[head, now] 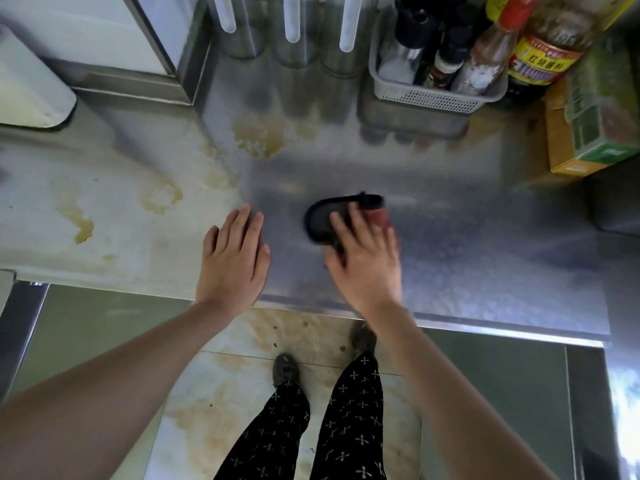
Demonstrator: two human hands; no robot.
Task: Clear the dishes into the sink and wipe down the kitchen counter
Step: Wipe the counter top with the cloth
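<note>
A steel kitchen counter [450, 237] fills the upper half of the head view. My right hand [365, 263] presses a dark cleaning pad with a red edge [323, 220] flat on the counter near its middle; the hand looks motion-blurred. My left hand [233, 258] rests flat on the counter just left of the pad, fingers spread, holding nothing. Yellow-brown spill stains [258, 138] spread over the counter's left and back parts. No dishes or sink are in view.
A grey plastic basket [429, 97] of sauce bottles stands at the back right, with a large labelled bottle [543, 62] and a green-and-yellow box [595, 133] beside it. Steel canisters [294, 43] line the back wall. A white object [31, 95] sits at far left.
</note>
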